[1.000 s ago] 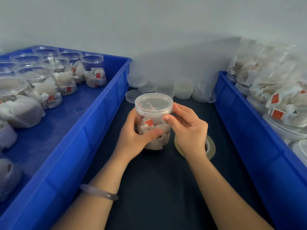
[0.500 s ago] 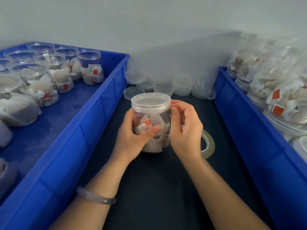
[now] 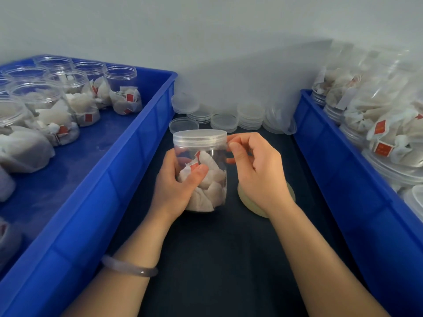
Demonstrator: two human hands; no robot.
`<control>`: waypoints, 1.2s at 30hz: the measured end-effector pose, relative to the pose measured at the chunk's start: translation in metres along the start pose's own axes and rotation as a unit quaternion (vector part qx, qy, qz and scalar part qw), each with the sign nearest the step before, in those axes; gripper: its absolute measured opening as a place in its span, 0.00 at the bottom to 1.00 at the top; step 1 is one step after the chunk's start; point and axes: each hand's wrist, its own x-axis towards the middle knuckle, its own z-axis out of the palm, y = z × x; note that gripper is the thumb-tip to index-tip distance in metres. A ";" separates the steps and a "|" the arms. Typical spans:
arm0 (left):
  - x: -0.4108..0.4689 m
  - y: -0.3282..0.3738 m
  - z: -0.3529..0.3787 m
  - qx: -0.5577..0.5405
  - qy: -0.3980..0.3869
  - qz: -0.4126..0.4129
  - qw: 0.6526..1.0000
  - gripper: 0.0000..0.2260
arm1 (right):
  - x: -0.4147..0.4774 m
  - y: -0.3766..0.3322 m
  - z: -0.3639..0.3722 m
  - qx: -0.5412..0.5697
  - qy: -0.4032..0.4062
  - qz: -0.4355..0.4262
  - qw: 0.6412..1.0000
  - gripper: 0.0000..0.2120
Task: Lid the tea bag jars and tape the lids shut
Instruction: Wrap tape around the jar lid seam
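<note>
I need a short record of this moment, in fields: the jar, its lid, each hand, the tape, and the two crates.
jar: upright on dark mat, tea bags inside
lid: on the jar
left hand: grips jar body
right hand: pinches lid's right edge
tape roll: flat on mat, partly under right hand
left crate: open jars of tea bags
right crate: filled jars, piled

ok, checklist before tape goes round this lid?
1. Lid seated flush on the jar: ok.
2. Left hand grip round jar body: ok.
3. Jar upright: ok.
4. Right hand pinching at lid rim: ok.
5. Tape end stuck to lid: cannot tell, no clear tape visible.
6. Tape roll close by, under right wrist: ok.
</note>
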 end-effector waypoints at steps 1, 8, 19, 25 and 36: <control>-0.001 0.000 0.000 0.002 -0.001 0.001 1.000 0.19 | 0.001 -0.001 -0.002 0.000 0.003 0.010 1.000 0.04; -0.006 0.009 0.002 -0.068 -0.032 0.061 0.995 0.24 | 0.006 0.001 -0.008 0.104 0.052 0.069 0.991 0.05; -0.016 0.016 0.014 0.027 -0.055 0.105 0.993 0.22 | 0.006 -0.026 0.009 0.217 0.100 0.183 0.954 0.30; -0.021 0.022 0.017 0.005 -0.084 0.125 0.989 0.33 | 0.001 -0.023 0.006 0.223 0.179 0.105 0.952 0.17; -0.026 0.078 0.059 -0.133 0.127 0.044 0.982 0.06 | -0.030 -0.033 0.007 0.170 0.207 0.150 0.952 0.14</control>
